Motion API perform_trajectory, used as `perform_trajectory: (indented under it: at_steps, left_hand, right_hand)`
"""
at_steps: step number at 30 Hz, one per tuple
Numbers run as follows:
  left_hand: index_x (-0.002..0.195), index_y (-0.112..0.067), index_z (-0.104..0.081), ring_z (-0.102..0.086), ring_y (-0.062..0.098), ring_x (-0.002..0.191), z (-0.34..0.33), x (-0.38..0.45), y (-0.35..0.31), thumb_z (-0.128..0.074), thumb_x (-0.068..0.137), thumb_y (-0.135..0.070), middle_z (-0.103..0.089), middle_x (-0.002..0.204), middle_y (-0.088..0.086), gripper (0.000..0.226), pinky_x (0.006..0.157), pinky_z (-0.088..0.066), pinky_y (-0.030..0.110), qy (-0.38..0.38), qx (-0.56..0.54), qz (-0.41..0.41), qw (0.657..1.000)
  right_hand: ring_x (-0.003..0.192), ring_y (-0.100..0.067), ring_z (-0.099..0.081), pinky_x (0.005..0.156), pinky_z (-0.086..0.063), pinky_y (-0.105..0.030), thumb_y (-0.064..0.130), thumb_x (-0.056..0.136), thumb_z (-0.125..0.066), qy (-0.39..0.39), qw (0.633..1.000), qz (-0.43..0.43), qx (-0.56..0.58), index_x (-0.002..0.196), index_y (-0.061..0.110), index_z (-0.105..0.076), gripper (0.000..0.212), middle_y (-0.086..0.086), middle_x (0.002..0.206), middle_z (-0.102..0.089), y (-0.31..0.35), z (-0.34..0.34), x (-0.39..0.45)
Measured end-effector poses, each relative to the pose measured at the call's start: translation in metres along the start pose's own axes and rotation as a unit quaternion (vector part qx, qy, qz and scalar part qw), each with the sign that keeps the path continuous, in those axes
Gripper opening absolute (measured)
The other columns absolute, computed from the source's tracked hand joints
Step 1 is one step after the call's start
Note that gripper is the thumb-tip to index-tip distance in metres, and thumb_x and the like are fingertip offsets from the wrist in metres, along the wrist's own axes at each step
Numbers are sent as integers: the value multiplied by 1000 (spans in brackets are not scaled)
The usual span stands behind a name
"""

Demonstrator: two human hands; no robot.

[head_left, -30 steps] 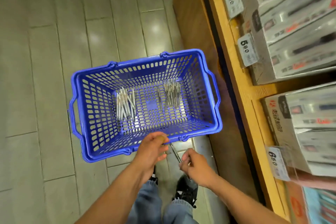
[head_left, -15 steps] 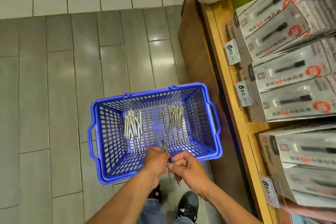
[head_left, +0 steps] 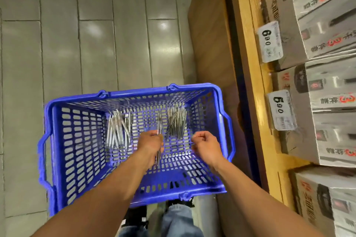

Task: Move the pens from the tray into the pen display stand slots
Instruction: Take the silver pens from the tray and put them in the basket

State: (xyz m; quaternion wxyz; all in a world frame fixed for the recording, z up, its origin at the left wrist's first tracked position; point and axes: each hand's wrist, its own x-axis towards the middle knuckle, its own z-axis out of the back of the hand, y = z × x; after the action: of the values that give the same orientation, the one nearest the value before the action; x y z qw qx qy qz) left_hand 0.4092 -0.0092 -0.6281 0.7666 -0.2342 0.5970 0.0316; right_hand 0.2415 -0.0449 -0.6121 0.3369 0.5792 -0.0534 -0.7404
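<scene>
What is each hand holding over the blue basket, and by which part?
The left hand grips a pen near its middle, both ends sticking out. The right hand is curled and holds nothing visible.

Two loose bundles of slim silver pens are lying on the floor of the blue perforated basket (head_left: pixel 57 150): one bundle (head_left: pixel 118 129) toward its left, the other (head_left: pixel 176 121) toward its right, far side. Another pen (head_left: pixel 159 152) is sitting upright-tilted between them.
</scene>
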Motion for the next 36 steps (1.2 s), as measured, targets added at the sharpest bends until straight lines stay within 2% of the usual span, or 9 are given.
perform_trajectory:
  at_steps: [2, 5, 11, 15, 19, 26, 30, 33, 36]
  left_hand:
    - [94, -12, -57, -50, 22, 59, -17, 31, 7, -54, 95, 2, -57, 80, 13, 14, 75, -54, 46, -17, 20, -4, 1000]
    - [112, -11, -60, -59, 28, 79, -43, 72, 15, -53, 91, 3, -62, 99, 15, 26, 86, -57, 44, -52, 29, -25, 998]
    - [121, -5, -60, -64, 34, 101, -65, 130, 29, -54, 91, 2, -67, 113, 16, 32, 87, -51, 37, -103, 86, -87, 987]
    - [105, -5, -60, -59, 26, 84, -65, 150, 34, -63, 91, -4, -67, 99, 13, 14, 72, -45, 29, -153, 136, -102, 974]
    - [121, -3, -58, -60, 36, 105, -66, 161, 41, -66, 90, -6, -56, 127, 17, 32, 91, -51, 41, -152, 180, -130, 963]
    - [132, -11, -48, -53, 30, 117, -78, 163, 50, -73, 87, -16, -43, 138, 11, 52, 99, -47, 40, -120, 184, -166, 961]
    - [133, -12, -47, -54, 30, 118, -78, 167, 52, -75, 83, -13, -41, 139, 9, 57, 99, -48, 38, -119, 199, -179, 956]
    - [134, -13, -47, -53, 29, 119, -77, 171, 50, -75, 85, -17, -41, 140, 8, 57, 97, -49, 39, -126, 212, -196, 949]
    - [131, -14, -49, -54, 28, 117, -76, 175, 41, -73, 87, -20, -43, 139, 7, 51, 89, -49, 33, -132, 215, -213, 944]
  right_hand:
    - [75, -23, -61, 70, -50, -31, 15, 93, -56, -13, 997, -2, -72, 100, 13, -59, 9, -6, 85, -64, -9, -14, 33]
    - [103, -31, -63, 83, -47, -36, 19, 93, -54, -30, 978, 5, -204, 121, 11, -52, 30, -14, 111, -66, -21, -35, 68]
    - [116, -32, -56, 90, -44, -33, 18, 94, -56, -25, 969, -19, -247, 130, 7, -45, 40, -14, 130, -57, -32, -62, 126]
    - [114, -33, -57, 89, -47, -34, 15, 90, -60, -54, 957, 7, -286, 127, 4, -46, 41, -15, 128, -56, -35, -73, 143]
    - [111, -34, -58, 91, -51, -38, 13, 90, -58, -50, 957, 7, -284, 129, 1, -43, 43, -18, 127, -55, -38, -76, 155]
    - [77, -20, -51, 64, -43, -28, 8, 91, -59, -37, 952, 40, -300, 131, 7, -36, 46, -13, 106, -62, -42, -81, 169]
    - [73, -18, -53, 61, -44, -26, 8, 91, -60, -42, 950, 52, -304, 138, 9, -32, 54, -12, 101, -64, -45, -82, 172]
    - [61, -8, -46, 52, -39, -15, 10, 91, -61, -40, 949, 61, -307, 142, 9, -30, 60, -9, 101, -63, -48, -81, 174]
    - [70, -17, -53, 63, -46, -25, 15, 94, -60, -42, 940, 78, -328, 144, 8, -28, 60, -9, 99, -64, -47, -78, 174]
